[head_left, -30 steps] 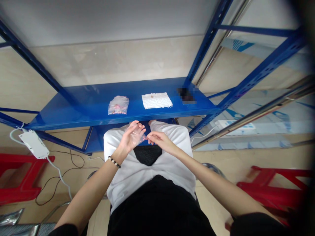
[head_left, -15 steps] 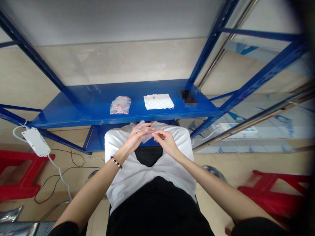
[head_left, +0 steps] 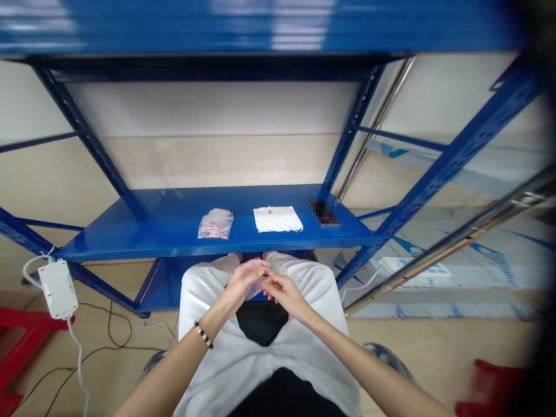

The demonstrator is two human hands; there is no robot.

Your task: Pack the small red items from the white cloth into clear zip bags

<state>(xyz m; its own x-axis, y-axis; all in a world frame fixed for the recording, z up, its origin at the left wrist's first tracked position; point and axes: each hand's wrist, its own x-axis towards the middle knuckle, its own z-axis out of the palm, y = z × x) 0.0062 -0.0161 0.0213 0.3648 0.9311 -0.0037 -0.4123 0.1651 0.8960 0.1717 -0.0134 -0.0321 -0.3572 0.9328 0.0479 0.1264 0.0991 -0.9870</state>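
A small clear plastic bag hangs between my hands over my lap, with something pinkish faintly visible in it. My left hand is closed on it from the left, palm turned inward. From the right, my right hand pinches at the bag's edge, its fingertips touching those of the left. My fingers partly hide the bag. Beyond the hands, on the blue shelf, lie several clear zip bags with small pink pieces. A white cloth beside them carries a tiny brownish item.
A dark, blurred-out object lies near the shelf's right end. Another blue shelf spans overhead. At left hangs a white power box with cables. Red stools stand on the floor, and a metal pole slants along the right.
My view has tilted up, so the shelf and my hands sit lower and the upper shelf appears. My right hand has moved in closer to my left; the bag shows less.
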